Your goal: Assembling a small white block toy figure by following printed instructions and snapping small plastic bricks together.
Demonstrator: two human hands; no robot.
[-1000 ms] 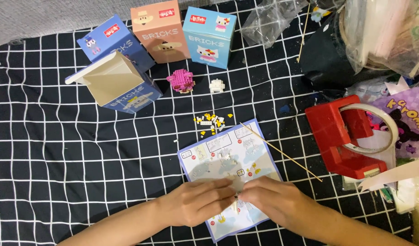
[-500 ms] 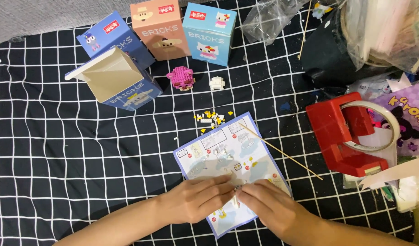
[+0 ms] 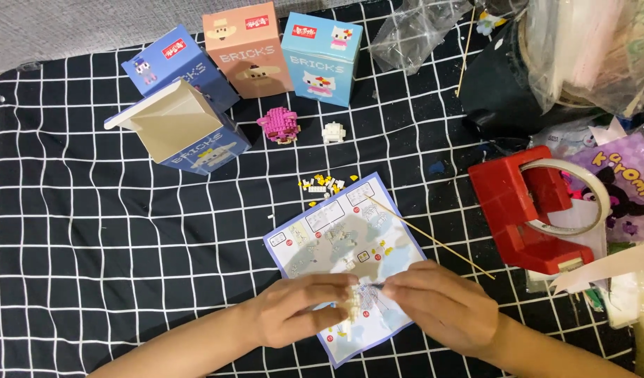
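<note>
Near the front edge of the black checked cloth [image 3: 91, 280], both hands meet over a blue instruction sheet [image 3: 336, 241]. The left hand [image 3: 297, 315] pinches a small cream brick model [image 3: 351, 302] between thumb and fingers, and the right hand [image 3: 444, 308] closes its fingertips on the same piece from the right side. A thin wooden stick [image 3: 434, 239] lies across the sheet's right corner. Just beyond the sheet sits a scatter of loose yellow and white bricks [image 3: 323, 184]. Farther off stand a pink brick figure [image 3: 280, 126], a small white figure [image 3: 332, 132] and four boxes, one of them, an open blue box [image 3: 189, 133], lying tipped. At the right rests a red tape dispenser [image 3: 525, 210].
</note>
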